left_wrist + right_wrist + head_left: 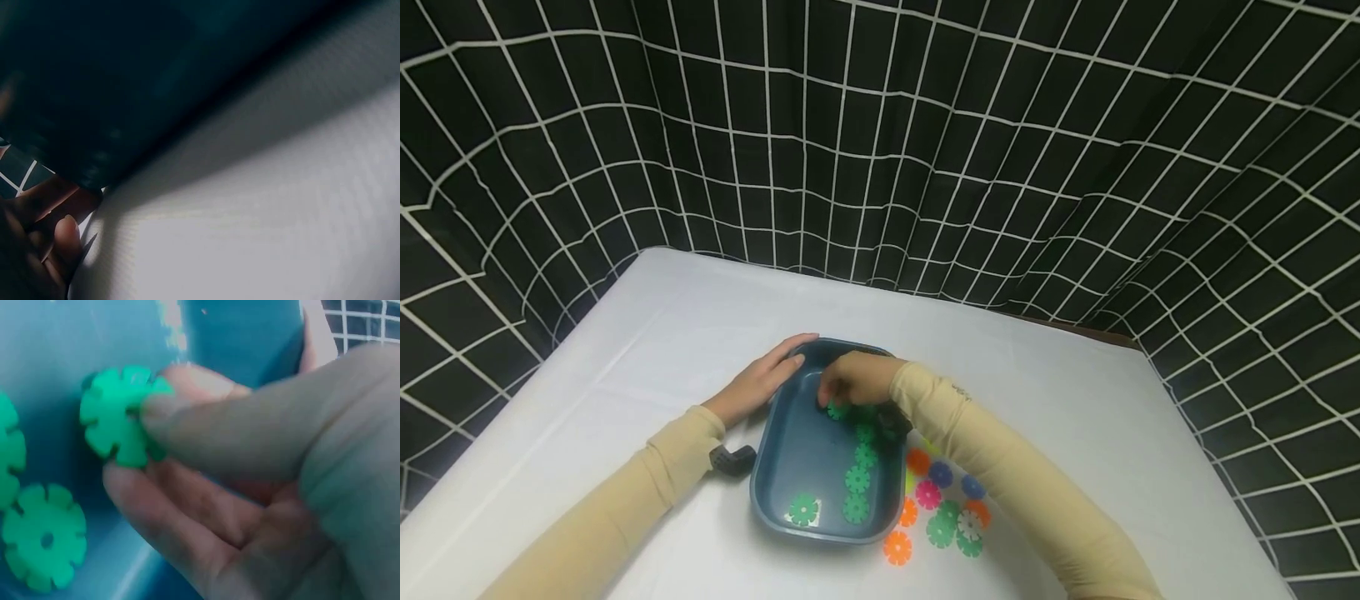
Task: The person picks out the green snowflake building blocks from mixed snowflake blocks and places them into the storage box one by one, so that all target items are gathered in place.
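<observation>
Inside the blue-grey plastic tray (pixel 801 530), my right hand (pixel 863 379) pinches a green notched disc (pixel 119 415) between thumb and fingertips. The right wrist view shows the disc's face and notches beside the thumb. More green discs (pixel 857 507) form a row along the tray's right side, with the far ones in my hand's shadow. A separate green disc (pixel 802 510) lies near the front left corner. My left hand (pixel 763 383) rests at the tray's far left corner, fingers fairly straight along the rim. The left wrist view shows some of its fingers (pixel 47 197) beside the dark tray wall.
Loose notched discs in orange, blue, pink (pixel 928 495), green and white (pixel 970 524) lie on the white cloth right of the tray, partly under my right forearm. A black device (pixel 732 460) is at my left wrist. Black gridded curtains (pixel 880 150) surround the table.
</observation>
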Demonstrator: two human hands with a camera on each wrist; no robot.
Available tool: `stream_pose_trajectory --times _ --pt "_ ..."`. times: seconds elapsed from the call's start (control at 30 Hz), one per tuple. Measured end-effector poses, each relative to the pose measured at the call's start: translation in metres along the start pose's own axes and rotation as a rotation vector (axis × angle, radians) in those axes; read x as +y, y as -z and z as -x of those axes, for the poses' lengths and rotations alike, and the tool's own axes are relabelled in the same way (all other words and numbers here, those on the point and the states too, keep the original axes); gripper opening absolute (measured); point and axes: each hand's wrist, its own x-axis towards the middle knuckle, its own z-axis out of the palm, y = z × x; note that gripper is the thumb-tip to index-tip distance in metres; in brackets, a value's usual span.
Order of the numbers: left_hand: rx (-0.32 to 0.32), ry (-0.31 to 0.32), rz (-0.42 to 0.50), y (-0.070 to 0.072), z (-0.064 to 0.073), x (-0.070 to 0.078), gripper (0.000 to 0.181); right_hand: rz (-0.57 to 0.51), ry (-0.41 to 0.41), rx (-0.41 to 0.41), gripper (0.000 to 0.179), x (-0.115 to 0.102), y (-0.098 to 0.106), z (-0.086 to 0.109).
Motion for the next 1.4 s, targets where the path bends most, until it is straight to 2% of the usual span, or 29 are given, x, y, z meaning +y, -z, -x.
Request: stream_pose_trajectory --times 0.23,0.37,0.57,0.9,1.13,1.23,1.3,1.4 --pt "-0.006 0.001 0.001 0.0 0.0 0.002 0.044 -0.119 0.079 -0.126 0.022 -0.021 -0.009 0.001" --pt "-0.001 0.004 -0.002 0.0 0.001 0.002 0.043 -0.098 0.125 -0.185 0.022 -0.032 -0.016 0.002" --pt "0.004 0.009 -0.001 0.0 0.001 0.001 0.043 -0.08 0.127 -0.231 0.02 -0.042 -0.023 0.008" --pt "0.003 0.004 -0.002 0.0 0.001 0.001 0.046 -0.042 0.075 -0.149 0.019 -0.047 -0.025 0.02" --pt "0.0 0.017 -0.007 0.002 0.002 0.003 0.046 0.004 0.029 -0.11 0.029 -0.052 -0.023 0.037" --pt "0.002 0.021 -0.007 0.002 0.003 0.003 0.046 0.014 0.046 -0.081 0.031 -0.054 -0.023 0.049" --pt "0.002 0.026 -0.001 0.001 0.003 0.003 0.045 -0.029 0.074 -0.031 0.029 -0.056 -0.021 0.062" --pt "-0.001 0.031 -0.008 0.0 0.001 0.004 0.045 -0.187 0.122 0.081 0.028 -0.058 -0.016 0.092"
